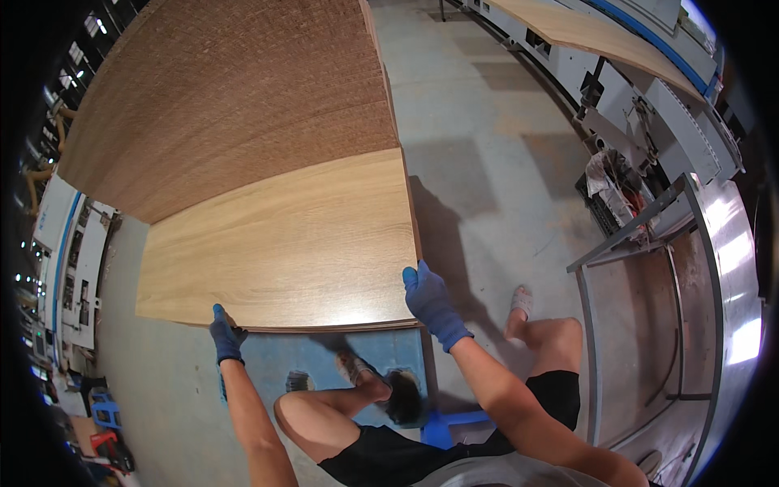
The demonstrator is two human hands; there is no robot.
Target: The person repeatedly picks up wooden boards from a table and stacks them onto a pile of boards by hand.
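A pale wood-grain laminated panel (280, 243) lies flat before me, with thin layered edges showing along its near side. My left hand (227, 333), in a blue work glove, grips the near edge towards the left, thumb on top. At the near right corner, my right hand (431, 298), gloved the same way, holds the right edge with its thumb up. The fingers of both hands are partly hidden beside or below the board. Directly behind the panel rises a tall stack of boards (255, 103) with rough brown particleboard edges facing me.
A blue platform (268, 365) with holes lies below, one of my feet over it. A blue stool (438, 429) is by my legs. On the right stand a metal frame table (727, 255) and a long machine (681, 140) bearing a board (584, 30). Another machine (82, 274) is left.
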